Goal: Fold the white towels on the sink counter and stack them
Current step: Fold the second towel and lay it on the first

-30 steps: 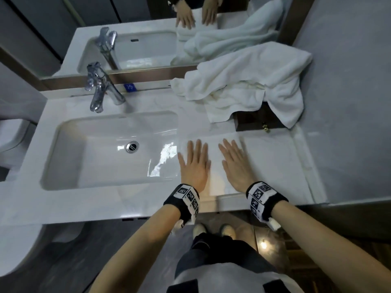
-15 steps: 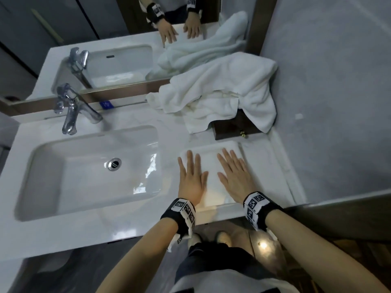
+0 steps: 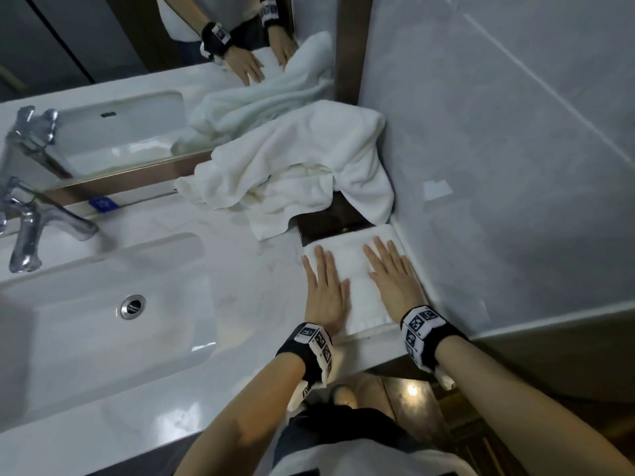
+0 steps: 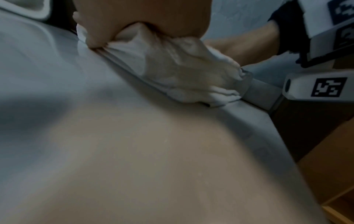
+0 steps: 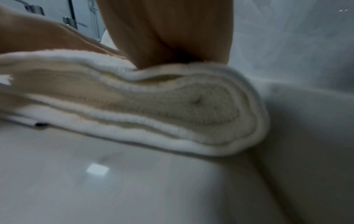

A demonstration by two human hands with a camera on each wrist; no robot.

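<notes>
— The white folded terry towel (image 3: 360, 286) has slid right along the white marble sink counter (image 3: 240, 269) and now sits tight against the grey side wall (image 3: 481, 201)!

— Both palms went with it: left hand (image 3: 325, 297) and right hand (image 3: 395, 281) flat on top, now just short of the dark wooden box (image 3: 326, 225).

— And the head camera has swung right and closer.

Dim, cool indoor light; glare patches on the glossy sink basin (image 3: 103, 304). The head view bends straight lines toward its edges. Both wrist views are dark, soft and motion-blurred, especially the near foreground.
</notes>
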